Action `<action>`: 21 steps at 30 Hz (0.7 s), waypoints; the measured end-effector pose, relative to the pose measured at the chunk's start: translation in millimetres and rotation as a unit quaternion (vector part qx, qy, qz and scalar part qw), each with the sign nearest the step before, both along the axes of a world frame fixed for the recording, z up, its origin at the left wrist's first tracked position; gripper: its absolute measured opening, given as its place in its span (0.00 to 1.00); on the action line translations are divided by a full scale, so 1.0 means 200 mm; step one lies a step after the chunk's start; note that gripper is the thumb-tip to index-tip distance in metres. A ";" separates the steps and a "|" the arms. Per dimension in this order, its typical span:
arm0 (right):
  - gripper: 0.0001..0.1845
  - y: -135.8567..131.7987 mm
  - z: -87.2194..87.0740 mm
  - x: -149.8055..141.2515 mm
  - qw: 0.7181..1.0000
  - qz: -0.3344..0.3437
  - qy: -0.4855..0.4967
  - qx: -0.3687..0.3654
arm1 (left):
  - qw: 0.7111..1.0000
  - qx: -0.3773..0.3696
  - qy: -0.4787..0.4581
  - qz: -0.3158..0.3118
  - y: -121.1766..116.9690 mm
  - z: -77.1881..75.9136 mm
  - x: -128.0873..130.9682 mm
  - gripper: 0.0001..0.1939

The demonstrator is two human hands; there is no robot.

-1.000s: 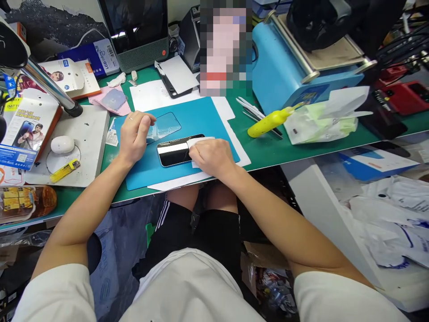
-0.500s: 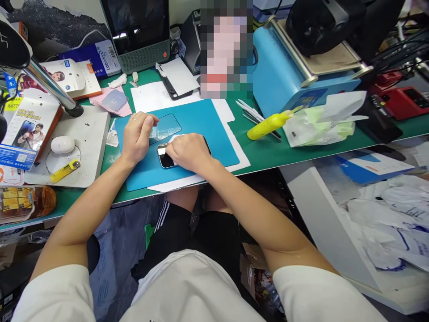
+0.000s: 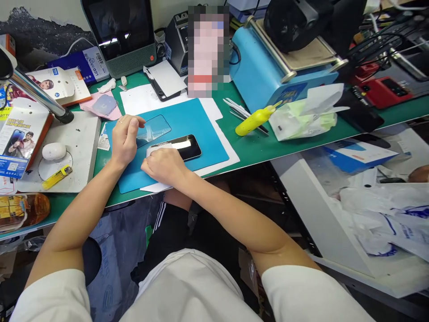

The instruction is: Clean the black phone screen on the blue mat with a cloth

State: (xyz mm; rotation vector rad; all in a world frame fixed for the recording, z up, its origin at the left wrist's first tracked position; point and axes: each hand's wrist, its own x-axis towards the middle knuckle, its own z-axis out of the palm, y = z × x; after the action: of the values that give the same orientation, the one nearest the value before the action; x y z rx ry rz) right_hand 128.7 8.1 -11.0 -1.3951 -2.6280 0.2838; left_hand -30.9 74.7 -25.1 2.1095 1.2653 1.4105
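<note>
A smartphone (image 3: 189, 146) with a dark, glossy screen lies face up on the blue mat (image 3: 208, 120). My right hand (image 3: 166, 166) is closed on a white wipe (image 3: 158, 148) at the phone's left end and covers that end. My left hand (image 3: 125, 139) has its fingers curled round the left end of a clear glass screen protector (image 3: 157, 127) with a thin black border. The glass slants over the mat just behind the phone. My fingers hide its near left corner, so the exact grip does not show.
Right of the mat are a yellow squeeze bottle (image 3: 253, 121), thin tools (image 3: 236, 108) and a tissue pack (image 3: 303, 120). A blue machine (image 3: 256, 67) stands behind them. A lamp post (image 3: 40, 96), boxes (image 3: 25, 138) and a yellow cutter (image 3: 56, 176) are at left.
My right hand with the wipe has slid leftward along the phone from its right part to its left end, uncovering the right part. The left hand keeps its place by the glass. The view has shifted slightly.
</note>
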 end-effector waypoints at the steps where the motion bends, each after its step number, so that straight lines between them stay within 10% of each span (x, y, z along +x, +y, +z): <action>1: 0.25 -0.01 -0.01 0.01 1.000 0.002 0.005 0.003 | 1.000 0.001 -0.002 -0.002 0.00 0.00 0.00 0.30; 12: 0.27 0.06 0.00 0.37 0.991 -0.126 -0.038 -0.009 | 1.000 -0.009 0.024 0.003 -0.01 0.01 0.00 0.32; 21: 0.25 0.19 0.02 0.34 0.983 -0.166 -0.073 -0.027 | 1.000 -0.008 0.017 0.006 -0.01 0.01 0.01 0.32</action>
State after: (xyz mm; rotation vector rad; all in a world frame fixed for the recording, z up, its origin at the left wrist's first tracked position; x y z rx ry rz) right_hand 196.0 46.2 -6.0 -1.9049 -2.4534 0.2174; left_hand -28.5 73.3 -23.7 2.1273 1.3005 1.3703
